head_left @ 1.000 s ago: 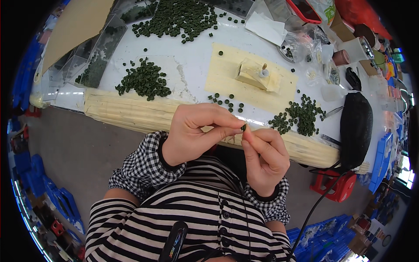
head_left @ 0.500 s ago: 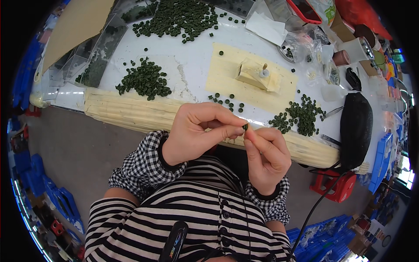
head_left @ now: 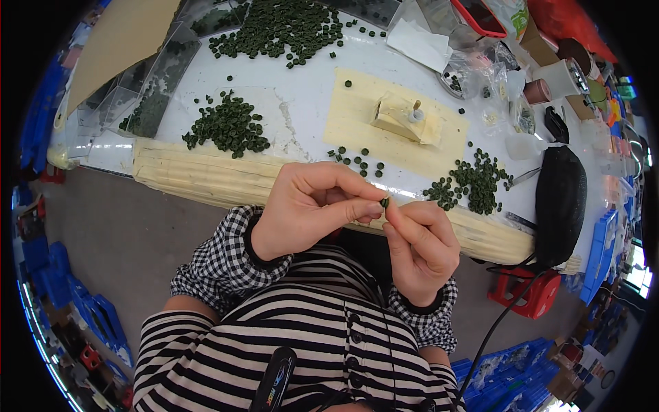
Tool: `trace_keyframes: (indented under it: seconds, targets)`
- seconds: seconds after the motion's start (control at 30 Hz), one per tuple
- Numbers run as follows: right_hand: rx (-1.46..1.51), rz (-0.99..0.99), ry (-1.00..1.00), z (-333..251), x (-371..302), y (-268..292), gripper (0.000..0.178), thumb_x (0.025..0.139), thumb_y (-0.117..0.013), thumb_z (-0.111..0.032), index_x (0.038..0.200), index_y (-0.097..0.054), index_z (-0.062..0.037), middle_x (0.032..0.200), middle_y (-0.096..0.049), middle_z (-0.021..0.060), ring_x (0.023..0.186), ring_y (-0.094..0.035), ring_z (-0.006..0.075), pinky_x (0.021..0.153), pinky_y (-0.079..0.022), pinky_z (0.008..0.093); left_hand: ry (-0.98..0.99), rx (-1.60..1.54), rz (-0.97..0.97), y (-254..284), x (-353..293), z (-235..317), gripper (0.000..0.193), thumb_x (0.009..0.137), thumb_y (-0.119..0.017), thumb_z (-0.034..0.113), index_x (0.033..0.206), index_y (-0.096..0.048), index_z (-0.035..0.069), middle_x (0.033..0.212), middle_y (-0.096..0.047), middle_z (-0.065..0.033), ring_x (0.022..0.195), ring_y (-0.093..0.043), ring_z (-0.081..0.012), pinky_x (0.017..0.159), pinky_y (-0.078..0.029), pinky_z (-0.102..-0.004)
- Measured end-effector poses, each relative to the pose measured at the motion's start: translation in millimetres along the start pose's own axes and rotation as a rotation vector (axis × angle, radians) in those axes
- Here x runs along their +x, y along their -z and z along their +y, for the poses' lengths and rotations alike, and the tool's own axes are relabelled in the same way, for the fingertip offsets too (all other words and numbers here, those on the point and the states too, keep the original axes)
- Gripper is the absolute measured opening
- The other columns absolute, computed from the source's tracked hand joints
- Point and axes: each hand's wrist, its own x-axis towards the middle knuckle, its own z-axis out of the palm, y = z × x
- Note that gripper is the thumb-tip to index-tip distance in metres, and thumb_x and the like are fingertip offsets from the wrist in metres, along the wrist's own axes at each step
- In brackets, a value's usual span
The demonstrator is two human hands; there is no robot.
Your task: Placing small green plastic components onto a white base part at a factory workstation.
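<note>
Between the fingertips of both hands is a small dark green round piece (head_left: 384, 202), held just in front of the table's near edge. My left hand (head_left: 309, 206) pinches it between thumb and index finger. My right hand (head_left: 422, 244) is closed, its thumb and index finger pressed to the piece from the other side; the fingers partly hide it. Beyond my hands lie several loose green pieces (head_left: 364, 151). One pile of them (head_left: 230, 127) is at the left and another pile (head_left: 480, 182) at the right.
A tape-wrapped block (head_left: 405, 122) with a small upright pin stands on a yellowish sheet (head_left: 343, 110). Farther back is a large green pile (head_left: 281, 27). Clear plastic trays (head_left: 161, 82) stand at left, a black bag-like item (head_left: 559, 206) at right, a red stool (head_left: 525, 292) below.
My right hand has shifted very slightly right. The green piece stays between my fingertips, turned a little. Everything on the table is as before.
</note>
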Motion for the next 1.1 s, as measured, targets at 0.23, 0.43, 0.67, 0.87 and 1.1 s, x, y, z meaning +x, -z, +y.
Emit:
trace_keyframes:
  seconds: [0.23, 0.43, 0.67, 0.87, 1.1]
  targets:
    - [-0.038, -0.006, 0.096, 4.4, 2.4, 0.9, 0.036, 0.071, -0.072, 0.01, 0.106, -0.07, 0.0007, 0.081, -0.061, 0.0064, 0.069, -0.058, 0.0172, 0.06, -0.046, 0.0256, 0.002, -0.067, -0.001, -4.1, -1.8, 3.8, 0.013, 0.087, -0.062, -0.005, 0.099, -0.066, -0.006, 0.091, -0.067, -0.014, 0.082, -0.067, -0.016, 0.075, -0.056, -0.0243]
    - [-0.033, -0.047, 0.057, 0.4, 1.9, 3.7, 0.03, 0.075, -0.069, 0.011, 0.103, -0.07, 0.0006, 0.085, -0.061, 0.0076, 0.074, -0.056, 0.0192, 0.067, -0.044, 0.0273, 0.028, -0.068, 0.007, -5.0, -3.5, 5.4, 0.011, 0.086, -0.062, -0.006, 0.097, -0.066, -0.007, 0.09, -0.065, -0.0143, 0.082, -0.067, -0.0175, 0.074, -0.056, -0.0255]
    - [-0.015, -0.039, 0.05, 2.4, -0.2, 2.3, 0.03, 0.075, -0.069, 0.011, 0.103, -0.07, 0.0, 0.085, -0.061, 0.0076, 0.074, -0.056, 0.0191, 0.067, -0.044, 0.0277, -0.05, 0.021, 0.002, -4.6, -2.9, 4.4, 0.013, 0.086, -0.062, -0.008, 0.097, -0.066, -0.006, 0.09, -0.065, -0.0144, 0.08, -0.067, -0.0174, 0.073, -0.056, -0.0254]
    - [-0.047, -0.026, 0.124, 6.7, 2.3, 1.7, 0.036, 0.069, -0.073, 0.01, 0.104, -0.07, 0.0011, 0.081, -0.061, 0.0071, 0.068, -0.058, 0.0184, 0.059, -0.045, 0.027, -0.072, 0.058, -0.004, -4.0, -2.4, 3.6, 0.013, 0.085, -0.062, -0.008, 0.097, -0.067, -0.006, 0.091, -0.065, -0.0147, 0.081, -0.067, -0.0176, 0.073, -0.056, -0.0254]
    - [-0.024, -0.044, 0.059, 3.9, -0.6, 2.4, 0.031, 0.075, -0.069, 0.011, 0.103, -0.07, -0.0001, 0.086, -0.062, 0.0079, 0.075, -0.057, 0.0195, 0.068, -0.045, 0.028, -0.009, 0.003, 0.001, -3.3, -3.4, 6.0, 0.012, 0.086, -0.062, -0.008, 0.097, -0.066, -0.006, 0.093, -0.065, -0.0149, 0.083, -0.067, -0.0183, 0.076, -0.057, -0.0257]
